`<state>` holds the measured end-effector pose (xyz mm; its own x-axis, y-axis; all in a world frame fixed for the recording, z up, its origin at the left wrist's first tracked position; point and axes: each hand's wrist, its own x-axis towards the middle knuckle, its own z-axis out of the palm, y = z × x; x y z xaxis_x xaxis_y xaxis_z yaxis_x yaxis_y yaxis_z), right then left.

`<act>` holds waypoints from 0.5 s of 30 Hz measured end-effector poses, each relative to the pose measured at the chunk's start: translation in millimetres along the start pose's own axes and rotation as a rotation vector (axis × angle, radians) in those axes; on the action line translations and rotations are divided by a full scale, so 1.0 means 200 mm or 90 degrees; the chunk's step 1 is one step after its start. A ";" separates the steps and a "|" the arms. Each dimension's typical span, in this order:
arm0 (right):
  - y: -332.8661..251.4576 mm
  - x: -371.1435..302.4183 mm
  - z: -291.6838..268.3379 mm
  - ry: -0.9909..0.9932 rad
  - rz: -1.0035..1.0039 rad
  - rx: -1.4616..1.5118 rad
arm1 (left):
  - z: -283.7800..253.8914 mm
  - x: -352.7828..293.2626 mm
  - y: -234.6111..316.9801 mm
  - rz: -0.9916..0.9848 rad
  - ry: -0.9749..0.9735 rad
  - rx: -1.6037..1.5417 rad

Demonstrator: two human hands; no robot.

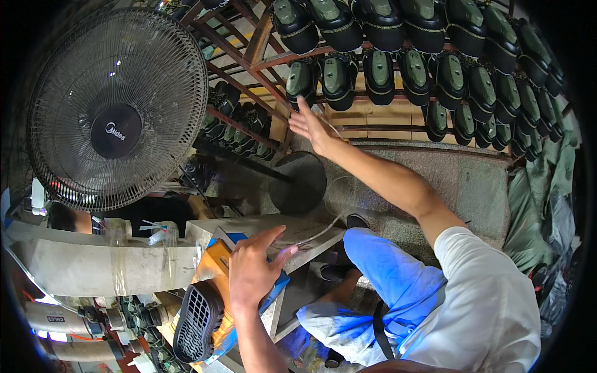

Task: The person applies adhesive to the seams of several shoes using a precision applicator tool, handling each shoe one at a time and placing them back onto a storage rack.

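Sole (198, 323), far side hidden

A black sole (198, 320), grid side showing, lies aslant against an orange-and-blue box (214, 264). Beyond, I see green-topped black shoes (379, 67) lining a rack (273, 60).

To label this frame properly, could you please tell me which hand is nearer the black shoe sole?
Left: the left hand is just up and right of the black shoe sole; the right hand is much farther off, before the racked shoes.
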<state>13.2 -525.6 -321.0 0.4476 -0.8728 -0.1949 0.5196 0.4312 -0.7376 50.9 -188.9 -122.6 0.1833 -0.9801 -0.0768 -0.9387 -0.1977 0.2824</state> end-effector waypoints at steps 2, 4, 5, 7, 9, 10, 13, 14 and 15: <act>-0.36 -0.11 0.09 -0.030 -0.114 0.003 | -0.03 0.03 0.02 0.016 -0.003 -0.001; -0.74 -0.07 0.16 -0.011 -0.181 0.090 | -0.04 0.06 0.04 0.030 -0.012 0.007; -0.90 -0.05 0.19 -0.003 -0.193 0.149 | -0.03 0.07 0.05 0.041 -0.008 0.003; -1.12 0.01 0.28 0.062 -0.080 0.283 | -0.02 0.07 0.05 0.055 0.006 -0.004; -1.15 0.08 0.37 0.134 0.067 0.325 | -0.02 0.05 0.03 0.043 0.011 -0.023; -1.13 0.09 0.41 0.134 0.119 0.320 | -0.02 0.04 0.01 0.034 0.010 -0.033; -1.08 0.31 0.39 0.125 0.042 0.218 | -0.03 0.06 0.03 0.047 0.019 -0.038; -1.03 0.34 0.40 0.089 0.072 0.226 | -0.01 0.06 0.00 0.037 0.017 -0.037; -1.02 0.34 0.42 0.053 0.097 0.232 | -0.01 0.05 0.00 0.032 0.018 -0.039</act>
<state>-2.3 -653.8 -129.2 0.4867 -0.8017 -0.3471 0.6828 0.5969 -0.4213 52.7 -198.3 -121.6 0.1454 -0.9888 -0.0344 -0.9275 -0.1484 0.3432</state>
